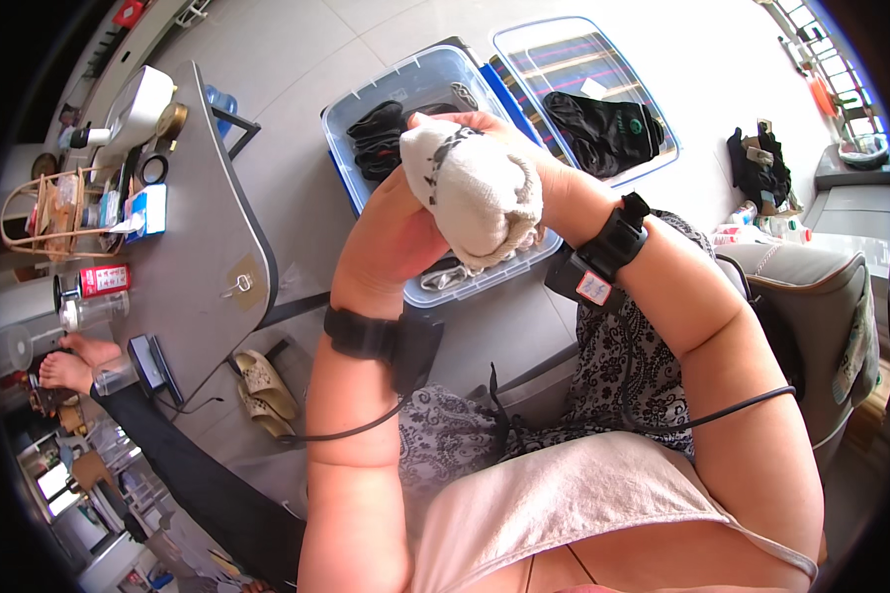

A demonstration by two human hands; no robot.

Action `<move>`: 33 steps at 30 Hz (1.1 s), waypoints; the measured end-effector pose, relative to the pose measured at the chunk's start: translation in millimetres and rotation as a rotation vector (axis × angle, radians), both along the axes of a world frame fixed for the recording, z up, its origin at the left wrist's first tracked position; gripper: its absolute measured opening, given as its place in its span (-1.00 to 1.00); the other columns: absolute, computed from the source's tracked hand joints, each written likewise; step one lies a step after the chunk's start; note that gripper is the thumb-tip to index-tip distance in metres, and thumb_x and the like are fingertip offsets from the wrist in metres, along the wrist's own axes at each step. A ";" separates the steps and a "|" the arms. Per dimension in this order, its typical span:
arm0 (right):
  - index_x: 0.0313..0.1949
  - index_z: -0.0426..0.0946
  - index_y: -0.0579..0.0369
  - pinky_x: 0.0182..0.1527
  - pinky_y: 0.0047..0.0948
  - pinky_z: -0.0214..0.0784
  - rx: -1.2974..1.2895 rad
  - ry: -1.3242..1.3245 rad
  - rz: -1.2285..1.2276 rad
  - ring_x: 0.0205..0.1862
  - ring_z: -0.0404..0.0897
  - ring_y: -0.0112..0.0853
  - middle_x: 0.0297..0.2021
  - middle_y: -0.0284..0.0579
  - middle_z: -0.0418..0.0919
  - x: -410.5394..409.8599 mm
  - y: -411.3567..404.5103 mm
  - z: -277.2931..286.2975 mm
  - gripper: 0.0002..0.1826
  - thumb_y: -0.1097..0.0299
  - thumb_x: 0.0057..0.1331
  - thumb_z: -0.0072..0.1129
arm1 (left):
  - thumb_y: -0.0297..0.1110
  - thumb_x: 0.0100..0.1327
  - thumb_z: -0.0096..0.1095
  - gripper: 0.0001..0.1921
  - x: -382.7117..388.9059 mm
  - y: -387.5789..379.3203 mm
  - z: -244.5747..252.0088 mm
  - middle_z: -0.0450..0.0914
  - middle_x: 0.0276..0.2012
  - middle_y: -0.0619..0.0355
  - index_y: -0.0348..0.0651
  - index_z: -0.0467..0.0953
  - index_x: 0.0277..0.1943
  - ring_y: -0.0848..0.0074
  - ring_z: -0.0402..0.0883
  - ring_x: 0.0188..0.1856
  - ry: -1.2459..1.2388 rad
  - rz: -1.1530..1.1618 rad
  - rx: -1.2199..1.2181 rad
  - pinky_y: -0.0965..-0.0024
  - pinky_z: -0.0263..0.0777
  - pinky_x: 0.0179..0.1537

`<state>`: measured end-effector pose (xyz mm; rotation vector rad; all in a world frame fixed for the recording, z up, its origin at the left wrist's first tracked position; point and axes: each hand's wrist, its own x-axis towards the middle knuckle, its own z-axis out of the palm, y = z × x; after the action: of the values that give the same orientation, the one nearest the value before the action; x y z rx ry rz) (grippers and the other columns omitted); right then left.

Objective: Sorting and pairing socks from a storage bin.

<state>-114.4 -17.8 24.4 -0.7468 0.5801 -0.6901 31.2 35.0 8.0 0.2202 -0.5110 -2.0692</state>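
Both hands hold a bundled cream-white sock (469, 189) with a dark pattern and ribbed cuff, above a clear plastic storage box (346, 137). My left hand (400, 233) grips it from the left and below; my right hand (523, 152) wraps its upper right side, with some fingers hidden behind it. In the box lie folded black socks (374, 137) and a grey-white sock bundle (445, 276). Right of the box, a clear blue-rimmed lid (515, 35) carries black socks (601, 133) with a green mark.
A grey table (200, 215) at left holds a wicker basket (26, 241), a tissue box (148, 211) and jars. Beige slippers (267, 389) lie on the floor beside it. Another person's bare feet (78, 363) show at far left. A grey padded seat (801, 278) stands at right.
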 end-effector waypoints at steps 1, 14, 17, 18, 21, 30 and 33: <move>-0.18 0.57 0.21 -0.26 -0.59 0.46 0.060 -0.045 -0.030 -0.34 0.58 -0.60 -0.37 -0.27 0.62 0.8 2.1 -0.3 -0.70 0.18 0.38 0.12 | -0.31 0.39 0.04 -0.64 -1.8 0.6 -0.1 0.53 0.04 0.05 -0.29 0.37 0.17 0.36 0.56 0.05 -0.001 -0.003 0.000 0.29 0.47 0.06; 0.18 0.34 0.03 -0.06 -0.37 0.40 0.037 0.009 -0.193 -0.01 0.53 -0.47 0.01 -0.24 0.53 -13.4 -28.1 -13.5 -0.46 -0.09 0.43 -0.15 | -0.47 0.34 0.14 -0.70 -10.4 -20.5 11.4 0.55 0.00 0.14 -0.24 0.42 0.12 0.50 0.56 -0.01 -0.402 0.501 -0.054 0.45 0.48 0.00; 0.16 0.37 0.07 0.07 -0.37 0.34 -0.074 -0.048 -0.140 0.05 0.49 -0.46 0.01 -0.25 0.53 -21.4 -37.4 -12.2 -0.38 -0.20 0.41 -0.19 | -0.49 0.34 0.13 -0.70 -11.7 -18.8 11.9 0.55 -0.01 0.16 -0.24 0.43 0.11 0.53 0.55 -0.02 -0.535 0.535 -0.130 0.49 0.44 0.00; 0.16 0.37 0.07 0.07 -0.37 0.34 -0.072 -0.048 -0.138 0.05 0.49 -0.46 0.01 -0.25 0.53 -21.1 -35.8 -8.2 -0.38 -0.20 0.41 -0.19 | -0.49 0.34 0.13 -0.70 -11.6 -18.3 10.5 0.55 -0.01 0.16 -0.24 0.43 0.11 0.53 0.55 -0.02 -0.536 0.536 -0.128 0.49 0.44 0.00; 0.14 0.38 0.08 0.09 -0.38 0.33 -0.162 -0.062 -0.047 0.05 0.49 -0.46 0.01 -0.25 0.53 -20.4 -29.3 -0.3 -0.38 -0.20 0.39 -0.14 | -0.53 0.32 0.11 -0.72 -12.2 -19.3 7.0 0.57 -0.04 0.17 -0.24 0.46 0.09 0.56 0.54 -0.05 -0.661 0.541 -0.173 0.49 0.43 -0.02; 0.07 0.36 0.32 0.02 -0.28 0.49 -0.288 0.004 0.005 0.01 0.52 -0.34 -0.07 -0.05 0.50 -22.7 -28.6 -1.3 -0.34 -0.11 0.31 0.11 | -0.58 0.28 0.03 -0.75 -6.8 -27.7 -3.4 0.60 -0.11 0.15 -0.31 0.48 0.01 0.60 0.56 -0.12 -1.175 0.691 -0.308 0.51 0.42 -0.03; 0.04 0.37 0.34 -0.03 -0.33 0.53 -0.304 0.063 -0.025 -0.05 0.56 -0.37 -0.11 -0.06 0.51 -20.2 -28.4 -9.0 -0.39 -0.02 0.30 0.18 | -0.56 0.29 0.03 -0.75 -7.4 -28.3 -6.1 0.60 -0.12 0.15 -0.32 0.48 0.01 0.59 0.55 -0.12 -1.215 0.714 -0.330 0.51 0.43 -0.06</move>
<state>-134.6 -46.2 15.4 -1.0486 0.5484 -0.7899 23.8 6.7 1.9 1.2753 -1.2438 -0.9466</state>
